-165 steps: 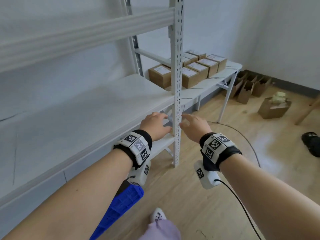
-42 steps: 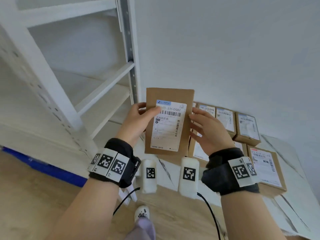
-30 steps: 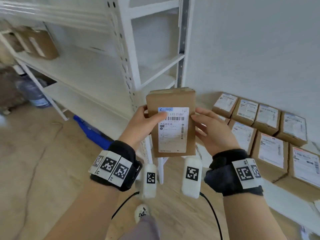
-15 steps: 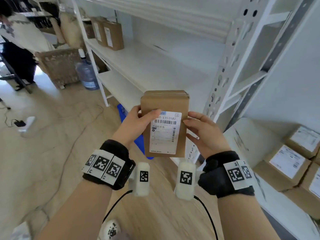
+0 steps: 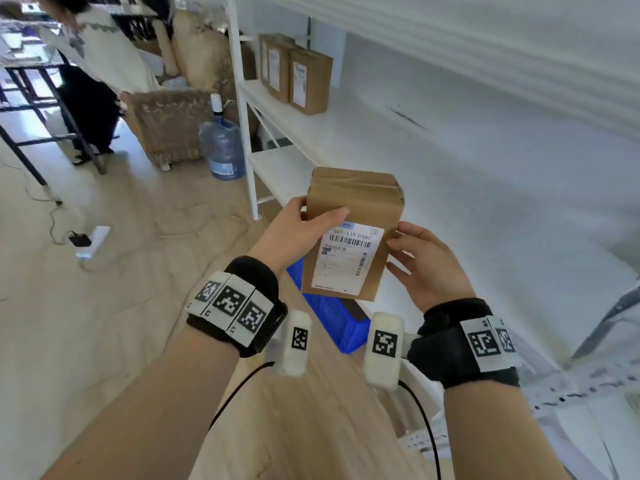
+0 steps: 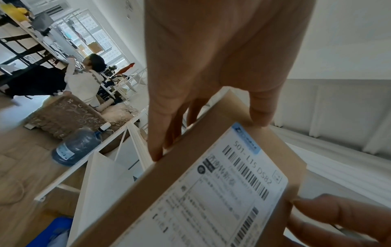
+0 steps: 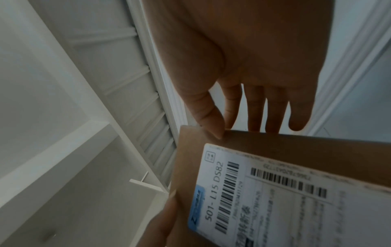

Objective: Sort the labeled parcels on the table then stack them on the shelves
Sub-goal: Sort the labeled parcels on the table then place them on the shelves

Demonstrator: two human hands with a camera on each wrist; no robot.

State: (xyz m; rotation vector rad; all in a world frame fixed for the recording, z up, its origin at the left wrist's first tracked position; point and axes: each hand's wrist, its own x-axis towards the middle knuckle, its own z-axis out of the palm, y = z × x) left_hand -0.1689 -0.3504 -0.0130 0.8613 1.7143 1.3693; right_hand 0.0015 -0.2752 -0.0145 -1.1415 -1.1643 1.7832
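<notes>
white shelves (image 5: 398, 140) behind, three parcels (image 5: 294, 71) standing far beyond the fingers; labelled parcel (image 5: 349, 237) upright, gripped between left hand (image 5: 294, 233) and right hand (image 5: 426, 268), fingers curled round its sides.

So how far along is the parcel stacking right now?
Done: a few brown cardboard parcels already stand upright at the far end of the white metal shelf. In hand: the left hand and right hand hold one brown labelled parcel in front of that shelf, not yet set down. What remains on the table is out of view.
</notes>
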